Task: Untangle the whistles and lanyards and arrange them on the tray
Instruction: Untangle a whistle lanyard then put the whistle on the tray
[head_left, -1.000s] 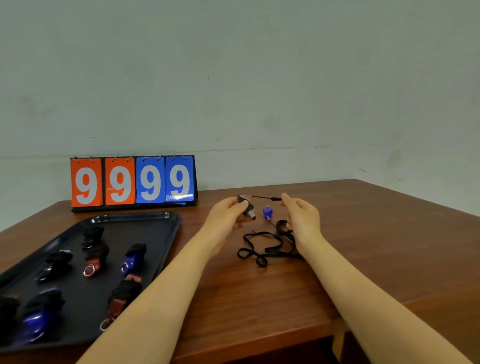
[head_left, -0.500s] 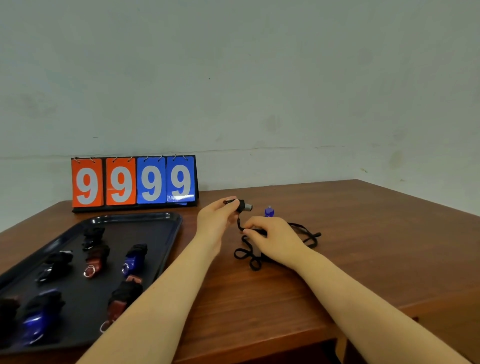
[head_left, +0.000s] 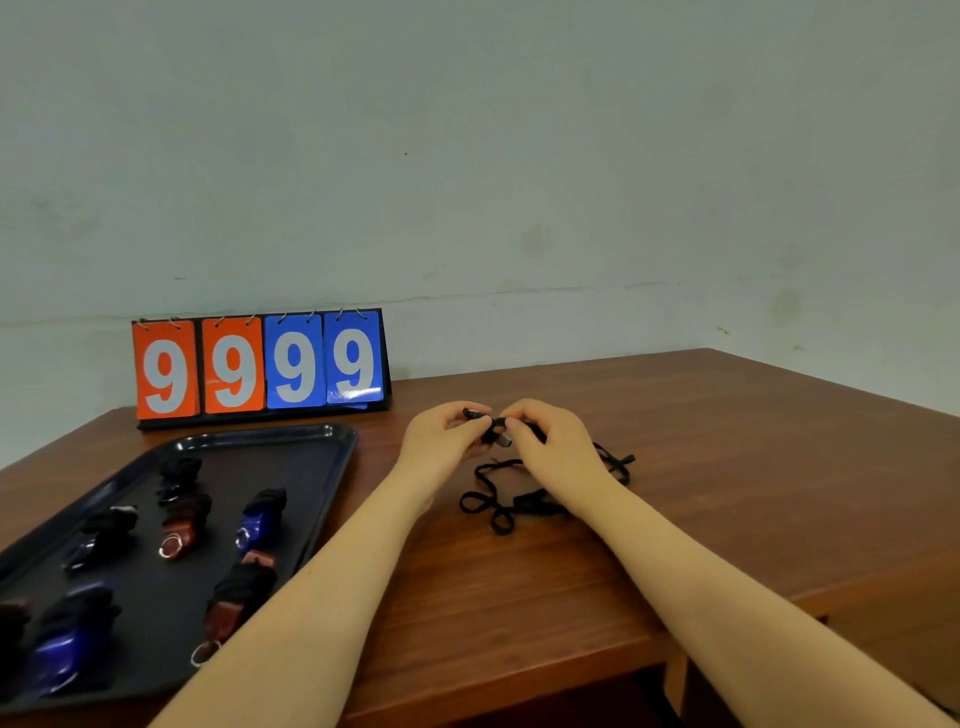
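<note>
My left hand (head_left: 445, 437) pinches a small black whistle (head_left: 479, 415) just above the table, a little right of the tray. My right hand (head_left: 558, 448) meets it from the right and pinches the black lanyard (head_left: 491, 506) close to the whistle. The rest of that lanyard lies in loose loops on the wood below and to the right of my hands. The blue whistle seen earlier is hidden behind my right hand. The black tray (head_left: 332, 441) at the left holds several whistles, black, brown and blue, each with its lanyard wound around it.
A flip scoreboard (head_left: 260, 366) reading 9999 stands at the back of the wooden table (head_left: 727, 467), behind the tray. The wall runs close behind the table, whose front edge is near me.
My right hand has come up from the lanyard on the table to the whistle in my left hand. The blue whistle is now covered by my right hand.
</note>
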